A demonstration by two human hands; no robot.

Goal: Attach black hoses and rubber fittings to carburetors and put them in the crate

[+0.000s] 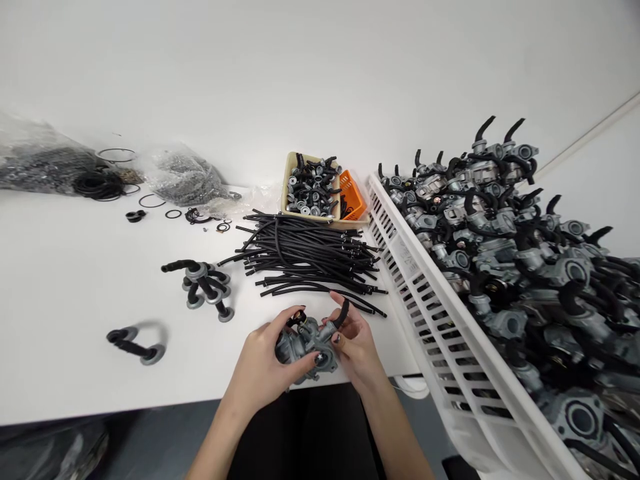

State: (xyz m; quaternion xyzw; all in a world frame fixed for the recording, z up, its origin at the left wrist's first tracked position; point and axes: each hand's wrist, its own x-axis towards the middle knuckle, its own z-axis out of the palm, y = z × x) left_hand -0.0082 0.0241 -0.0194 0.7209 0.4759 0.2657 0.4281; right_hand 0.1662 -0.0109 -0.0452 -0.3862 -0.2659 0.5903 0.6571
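Assembly workshop: heaped carburetors [495, 257], piled hoses [313, 253], workbench [55, 280]

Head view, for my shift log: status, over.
Left hand gripping grey metal casting. Right hand at its curved black tube. Thin black rubber hoses close beyond, white slatted plastic crate right; neither apparently blocking.

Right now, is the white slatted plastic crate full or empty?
Full: grey metal parts with black hoses are heaped above the rim of the white crate.

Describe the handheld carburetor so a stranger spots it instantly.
Start at the white table beside the slotted white crate. At the table's near edge, the left hand and right hand hold the grey carburetor; unheld lookalikes lie heaped in the crate.
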